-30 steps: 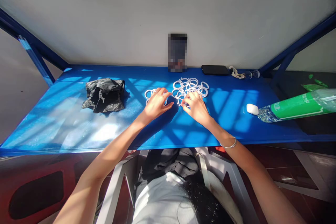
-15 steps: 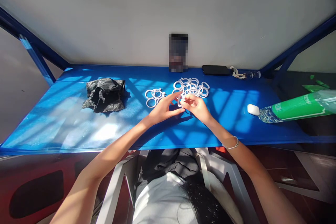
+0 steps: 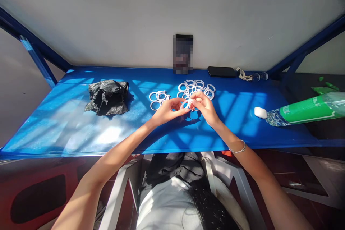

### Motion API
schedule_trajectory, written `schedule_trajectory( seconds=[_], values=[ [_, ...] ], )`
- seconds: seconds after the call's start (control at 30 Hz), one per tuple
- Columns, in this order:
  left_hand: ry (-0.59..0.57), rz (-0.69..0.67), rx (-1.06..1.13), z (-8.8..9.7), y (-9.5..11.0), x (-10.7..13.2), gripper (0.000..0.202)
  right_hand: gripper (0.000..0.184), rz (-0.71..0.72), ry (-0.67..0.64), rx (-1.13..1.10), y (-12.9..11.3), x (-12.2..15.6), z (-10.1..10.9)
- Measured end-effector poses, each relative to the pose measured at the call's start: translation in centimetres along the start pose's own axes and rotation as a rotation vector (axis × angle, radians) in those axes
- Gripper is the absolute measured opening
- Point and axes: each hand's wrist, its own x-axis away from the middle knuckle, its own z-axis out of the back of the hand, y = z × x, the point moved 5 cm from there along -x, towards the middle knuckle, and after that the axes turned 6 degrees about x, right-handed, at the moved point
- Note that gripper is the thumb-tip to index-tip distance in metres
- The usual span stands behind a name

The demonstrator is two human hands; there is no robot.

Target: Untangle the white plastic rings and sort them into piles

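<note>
A white curtain ring (image 3: 184,104), apparently plastic with a small knob on its rim, is held above the table between my two hands. The fingers and thumb of my left hand (image 3: 168,111) grip its left side. On the other side, my right hand (image 3: 206,109) pinches it near the knob, its fingers closed and partly hiding the ring. Just behind my hands lies a pile of similar white rings (image 3: 198,85). A smaller group of white rings (image 3: 155,105) rests beyond my left hand, partly covered by it.
On the blue table (image 3: 140,140), a crumpled black plastic bag (image 3: 109,97) sits at left. A blurred dark panel (image 3: 183,54) stands against the wall, with a black phone (image 3: 221,72) and glasses (image 3: 259,76) to its right. At right are a white case (image 3: 260,112) and a green-labelled bottle (image 3: 302,110).
The held ring has turned and now shows more of its round face. My right hand has shifted slightly, its fingers bent around the knob; my left fingers have curled in.
</note>
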Motion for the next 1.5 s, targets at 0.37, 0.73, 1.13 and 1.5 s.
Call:
schedule_trajectory(
  seconds=[0.37,0.73,1.13,1.5],
  values=[
    [-0.021,0.057,0.115,-0.4,0.5,0.2,0.049,0.038,-0.08,-0.084,-0.142,0.1,0.2,-0.3],
    [-0.028,0.052,0.089,-0.3,0.0,0.3,0.048,0.043,-0.037,-0.072,-0.059,0.3,0.3,-0.2],
    [-0.039,0.063,0.063,-0.2,-0.2,0.3,0.05,0.044,-0.009,-0.068,-0.098,0.8,0.1,-0.2],
    [0.259,-0.072,-0.768,3.3,0.4,-0.4,0.037,0.022,0.115,0.081,0.252,0.2,-0.6,1.8]
  ],
)
